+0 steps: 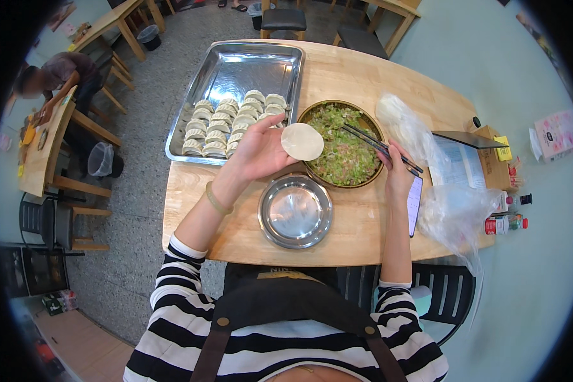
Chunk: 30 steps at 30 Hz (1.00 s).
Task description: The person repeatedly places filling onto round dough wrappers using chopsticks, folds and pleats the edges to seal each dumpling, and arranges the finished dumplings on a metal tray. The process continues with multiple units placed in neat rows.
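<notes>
On the fingers of my left hand (258, 150) lies a round dumpling wrapper (302, 142), flat and bare. The palm faces up, over the near right corner of a steel tray (248, 62). Several pleated dumplings (215, 136) stand in rows in the tray's near part, some hidden behind my hand. My right hand (397, 164) grips a pair of dark chopsticks (370, 138), whose tips touch the chopped green and pinkish filling (341, 153). A round, brass-coloured bowl (379, 125) holds that filling. Nearer to me sits a shiny round steel dish (296, 212).
A phone (414, 205) with a lit screen lies beside my right wrist. Clear plastic bags (451, 215), bottles (506, 224) and a wooden box (494, 164) crowd the right side. At another table on the left, a person (71, 71) bends forward. A chair (446, 291) stands at the near right.
</notes>
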Each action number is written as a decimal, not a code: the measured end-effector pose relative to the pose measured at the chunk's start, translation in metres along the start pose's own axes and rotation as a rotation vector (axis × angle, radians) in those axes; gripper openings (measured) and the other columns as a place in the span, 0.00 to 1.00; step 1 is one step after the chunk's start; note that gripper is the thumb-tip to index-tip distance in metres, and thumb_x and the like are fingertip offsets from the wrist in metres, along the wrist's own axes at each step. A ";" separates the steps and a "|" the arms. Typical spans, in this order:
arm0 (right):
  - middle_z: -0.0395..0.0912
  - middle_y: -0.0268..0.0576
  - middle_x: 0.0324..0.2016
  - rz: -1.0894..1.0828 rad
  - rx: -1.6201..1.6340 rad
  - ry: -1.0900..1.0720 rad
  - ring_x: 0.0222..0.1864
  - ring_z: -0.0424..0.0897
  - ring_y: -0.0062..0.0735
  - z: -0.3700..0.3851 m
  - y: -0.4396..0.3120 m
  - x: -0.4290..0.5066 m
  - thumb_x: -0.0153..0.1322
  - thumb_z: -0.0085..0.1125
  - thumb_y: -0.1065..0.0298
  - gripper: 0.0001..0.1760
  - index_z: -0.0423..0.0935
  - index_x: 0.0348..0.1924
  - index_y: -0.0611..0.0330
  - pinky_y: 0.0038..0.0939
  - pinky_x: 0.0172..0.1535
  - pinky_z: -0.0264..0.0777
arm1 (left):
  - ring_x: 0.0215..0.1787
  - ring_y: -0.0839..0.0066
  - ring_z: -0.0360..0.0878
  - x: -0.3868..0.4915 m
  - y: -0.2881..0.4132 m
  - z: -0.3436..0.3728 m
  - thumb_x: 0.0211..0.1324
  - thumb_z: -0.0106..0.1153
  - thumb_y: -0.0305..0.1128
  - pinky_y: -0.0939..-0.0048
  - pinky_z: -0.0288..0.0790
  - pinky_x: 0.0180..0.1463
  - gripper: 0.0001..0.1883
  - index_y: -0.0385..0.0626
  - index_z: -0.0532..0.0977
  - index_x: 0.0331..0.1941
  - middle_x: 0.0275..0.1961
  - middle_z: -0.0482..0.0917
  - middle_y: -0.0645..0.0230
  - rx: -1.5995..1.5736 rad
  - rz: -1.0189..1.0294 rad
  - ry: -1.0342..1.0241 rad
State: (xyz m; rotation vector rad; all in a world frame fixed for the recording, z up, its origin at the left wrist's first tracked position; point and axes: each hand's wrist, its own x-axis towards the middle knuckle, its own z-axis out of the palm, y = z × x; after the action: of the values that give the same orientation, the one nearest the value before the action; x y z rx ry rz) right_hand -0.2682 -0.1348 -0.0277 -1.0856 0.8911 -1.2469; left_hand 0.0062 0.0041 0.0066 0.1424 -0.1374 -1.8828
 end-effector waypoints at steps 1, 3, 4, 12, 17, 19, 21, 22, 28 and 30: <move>0.79 0.49 0.42 0.015 0.032 0.006 0.39 0.82 0.32 -0.001 -0.001 0.000 0.73 0.56 0.71 0.17 0.74 0.51 0.74 0.26 0.44 0.80 | 0.68 0.55 0.64 0.002 0.000 0.000 0.70 0.39 0.46 0.58 0.57 0.72 0.33 0.24 0.55 0.63 0.66 0.64 0.43 -0.015 0.001 0.006; 0.79 0.50 0.43 0.069 0.083 0.050 0.39 0.82 0.33 -0.004 -0.004 -0.001 0.72 0.57 0.71 0.17 0.74 0.51 0.74 0.27 0.43 0.81 | 0.68 0.56 0.64 0.006 0.000 -0.001 0.70 0.40 0.46 0.58 0.58 0.72 0.33 0.24 0.55 0.63 0.66 0.63 0.43 -0.027 -0.007 -0.008; 0.80 0.50 0.42 0.057 0.095 0.023 0.39 0.83 0.34 -0.006 -0.007 -0.001 0.73 0.56 0.72 0.17 0.72 0.52 0.74 0.26 0.43 0.81 | 0.68 0.56 0.64 0.010 0.002 -0.002 0.70 0.40 0.46 0.58 0.58 0.72 0.32 0.24 0.55 0.63 0.66 0.63 0.43 -0.024 -0.018 -0.030; 0.81 0.53 0.41 0.054 0.152 -0.022 0.40 0.84 0.36 -0.024 -0.019 0.005 0.72 0.56 0.73 0.16 0.74 0.51 0.73 0.25 0.44 0.82 | 0.67 0.55 0.65 0.038 0.008 -0.007 0.71 0.36 0.45 0.57 0.58 0.73 0.32 0.24 0.54 0.63 0.65 0.65 0.43 -0.006 -0.077 -0.044; 0.82 0.53 0.40 0.076 0.203 -0.049 0.40 0.84 0.38 -0.033 -0.018 0.006 0.72 0.56 0.72 0.16 0.74 0.51 0.73 0.25 0.44 0.82 | 0.66 0.56 0.66 0.037 0.009 -0.010 0.70 0.40 0.48 0.59 0.61 0.70 0.33 0.24 0.57 0.62 0.64 0.66 0.44 0.009 -0.105 -0.087; 0.82 0.53 0.40 0.064 0.231 -0.068 0.40 0.85 0.38 -0.033 -0.019 0.005 0.72 0.56 0.72 0.16 0.73 0.51 0.73 0.25 0.44 0.83 | 0.67 0.56 0.66 0.036 0.009 -0.011 0.70 0.40 0.48 0.59 0.61 0.71 0.33 0.25 0.57 0.62 0.64 0.65 0.43 -0.025 -0.126 -0.127; 0.82 0.53 0.39 0.085 0.255 -0.074 0.39 0.85 0.38 -0.032 -0.022 0.004 0.72 0.55 0.73 0.16 0.73 0.51 0.74 0.25 0.43 0.83 | 0.68 0.55 0.64 0.037 0.007 -0.012 0.71 0.38 0.47 0.57 0.59 0.72 0.33 0.26 0.55 0.64 0.66 0.64 0.44 -0.070 -0.136 -0.130; 0.82 0.53 0.38 0.107 0.271 -0.083 0.39 0.85 0.38 -0.032 -0.024 0.004 0.72 0.55 0.73 0.16 0.72 0.51 0.74 0.26 0.43 0.82 | 0.69 0.55 0.63 0.038 0.006 -0.012 0.71 0.37 0.47 0.56 0.58 0.72 0.33 0.26 0.53 0.65 0.66 0.63 0.44 -0.093 -0.141 -0.132; 0.82 0.52 0.39 0.194 0.301 -0.242 0.39 0.84 0.40 -0.027 -0.030 0.001 0.71 0.56 0.74 0.16 0.73 0.50 0.73 0.27 0.42 0.83 | 0.69 0.55 0.62 0.041 -0.004 -0.014 0.71 0.37 0.48 0.56 0.58 0.72 0.33 0.27 0.53 0.65 0.67 0.62 0.44 -0.174 -0.180 -0.225; 0.81 0.52 0.40 0.173 0.286 -0.282 0.39 0.84 0.40 -0.028 -0.029 0.002 0.71 0.56 0.74 0.15 0.75 0.49 0.73 0.28 0.42 0.83 | 0.69 0.55 0.63 0.040 -0.006 -0.013 0.71 0.37 0.49 0.56 0.59 0.72 0.34 0.27 0.53 0.65 0.67 0.62 0.44 -0.193 -0.191 -0.243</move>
State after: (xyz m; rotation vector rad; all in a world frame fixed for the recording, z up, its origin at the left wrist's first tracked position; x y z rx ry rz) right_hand -0.3024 -0.1402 -0.0073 -0.9069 0.5590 -1.0109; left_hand -0.0098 -0.0320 -0.0088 -0.2123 -0.1098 -2.0882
